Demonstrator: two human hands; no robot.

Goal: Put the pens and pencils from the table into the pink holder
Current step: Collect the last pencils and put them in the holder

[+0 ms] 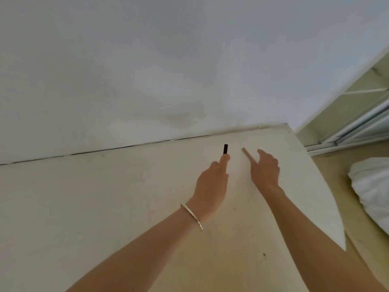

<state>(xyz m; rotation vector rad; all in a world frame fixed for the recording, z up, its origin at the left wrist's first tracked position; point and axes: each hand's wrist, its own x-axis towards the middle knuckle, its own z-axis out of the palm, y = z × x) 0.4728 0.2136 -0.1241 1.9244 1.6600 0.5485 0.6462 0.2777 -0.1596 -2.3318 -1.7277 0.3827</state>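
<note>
left hand grips black pen, right hand pinches pencil, near table edge

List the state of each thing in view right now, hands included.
left hand: grips pen
pen: held, black end poking out past the fingers
right hand: pinches pencil
pencil: held, free end angled away and to the left; cannot tell if it touches the table
table: set against the wall
pink holder: not in view
</note>
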